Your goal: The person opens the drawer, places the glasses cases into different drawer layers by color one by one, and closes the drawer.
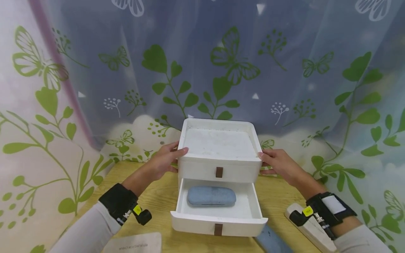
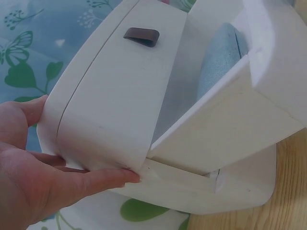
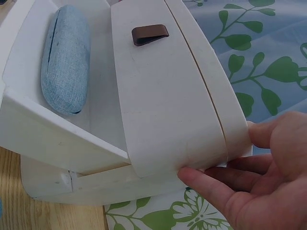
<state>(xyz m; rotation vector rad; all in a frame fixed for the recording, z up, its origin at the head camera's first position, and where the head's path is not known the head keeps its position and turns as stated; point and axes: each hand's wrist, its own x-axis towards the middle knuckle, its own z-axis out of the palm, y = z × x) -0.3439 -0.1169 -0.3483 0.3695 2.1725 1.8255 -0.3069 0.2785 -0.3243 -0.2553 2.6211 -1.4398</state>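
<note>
A white two-drawer desktop organizer stands on the wooden table, its upper drawer closed. The lower drawer is pulled out, and a blue fabric-covered glasses case lies in it. My left hand touches the organizer's left side, thumb at the top rim. On the opposite side, my right hand presses with its fingertips and thumb. In the left wrist view, the fingers lie nearly straight against the side wall. Similarly extended fingers show in the right wrist view.
Another blue case lies on the table at the front right, partly under the open drawer. A white elongated object is beneath the right wrist. A pale printed box sits front left. A patterned curtain hangs behind.
</note>
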